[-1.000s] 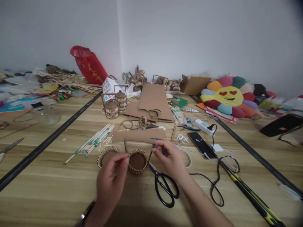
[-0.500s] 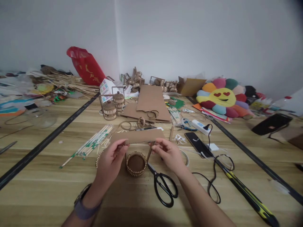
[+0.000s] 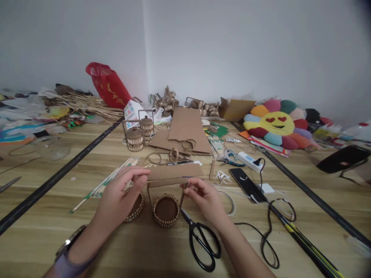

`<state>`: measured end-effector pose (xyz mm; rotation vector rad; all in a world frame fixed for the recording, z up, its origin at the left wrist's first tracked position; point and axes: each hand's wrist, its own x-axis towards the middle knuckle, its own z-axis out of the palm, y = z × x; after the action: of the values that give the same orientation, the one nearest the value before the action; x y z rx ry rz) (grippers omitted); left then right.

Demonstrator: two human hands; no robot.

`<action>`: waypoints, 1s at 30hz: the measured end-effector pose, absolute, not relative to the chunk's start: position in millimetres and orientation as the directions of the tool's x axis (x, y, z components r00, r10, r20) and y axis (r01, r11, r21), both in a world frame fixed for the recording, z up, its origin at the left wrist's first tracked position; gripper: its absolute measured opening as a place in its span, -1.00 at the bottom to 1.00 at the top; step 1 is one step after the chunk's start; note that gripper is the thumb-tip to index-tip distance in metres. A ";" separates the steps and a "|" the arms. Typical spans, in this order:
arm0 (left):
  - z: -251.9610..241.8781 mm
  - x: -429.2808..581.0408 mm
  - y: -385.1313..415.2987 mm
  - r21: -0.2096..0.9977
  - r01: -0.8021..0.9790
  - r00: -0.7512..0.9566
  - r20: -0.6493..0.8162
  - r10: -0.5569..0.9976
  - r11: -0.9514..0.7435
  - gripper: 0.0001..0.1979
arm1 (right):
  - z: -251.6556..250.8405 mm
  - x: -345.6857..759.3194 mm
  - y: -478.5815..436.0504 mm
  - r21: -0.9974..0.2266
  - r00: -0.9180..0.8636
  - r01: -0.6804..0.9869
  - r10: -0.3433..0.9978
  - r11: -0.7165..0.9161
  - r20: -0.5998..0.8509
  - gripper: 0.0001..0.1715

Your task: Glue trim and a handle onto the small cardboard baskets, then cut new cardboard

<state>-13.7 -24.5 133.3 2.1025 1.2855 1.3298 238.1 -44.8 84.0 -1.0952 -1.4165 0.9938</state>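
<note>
A small round basket (image 3: 165,224) with a beaded-looking rim of short stick pieces stands on the table between my hands. A brown cardboard strip handle (image 3: 167,181) arches over it, with uprights at both sides. My right hand (image 3: 204,199) pinches the handle's right top corner. Off to the left, my left hand (image 3: 121,197) is apart from the handle, thumb and fingers parted and holding nothing. Partly hidden behind it sits a second round basket (image 3: 141,207). Black-handled scissors (image 3: 204,247) lie beside the basket, blades pointing toward it.
Finished lidded baskets (image 3: 135,139) with handles stand behind, left of cardboard sheets (image 3: 187,123). Bundled sticks (image 3: 98,189) lie at left. On the right are a tape roll (image 3: 230,202), a phone (image 3: 245,183), a power strip (image 3: 249,161), a black cable (image 3: 269,247) and a flower cushion (image 3: 275,123).
My left hand has let go of the handle's left corner and moved left, uncovering the handle's top. My right hand still holds the right corner. The view has shifted slightly.
</note>
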 end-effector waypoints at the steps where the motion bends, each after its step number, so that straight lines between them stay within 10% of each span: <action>1: 142.1 -11.2 -21.2 0.634 0.502 0.222 0.563 0.796 -0.588 -0.74 | 84.2 238.0 -45.1 -0.964 -0.041 0.110 0.970 0.242 0.239 -0.71; 15: 209.7 64.3 40.0 0.578 0.634 0.732 -0.233 0.640 -0.514 -0.71 | 80.2 237.4 -43.8 -0.963 -0.081 0.104 0.967 0.250 0.242 -0.73; 24: 193.3 79.0 46.0 0.764 0.549 0.784 -0.332 0.524 -0.338 -0.81 | 90.2 232.0 -46.6 -0.967 -0.097 0.031 0.963 0.254 0.250 -0.73; 30: 196.1 75.4 46.5 0.675 0.591 0.778 -0.334 0.532 -0.442 -0.72 | 91.0 227.8 -46.1 -0.975 -0.094 -0.044 0.970 0.219 0.223 -0.61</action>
<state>75.4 46.5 196.1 2.1348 0.8326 -0.0907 227.8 -46.1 91.0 -0.9704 -1.3526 1.1276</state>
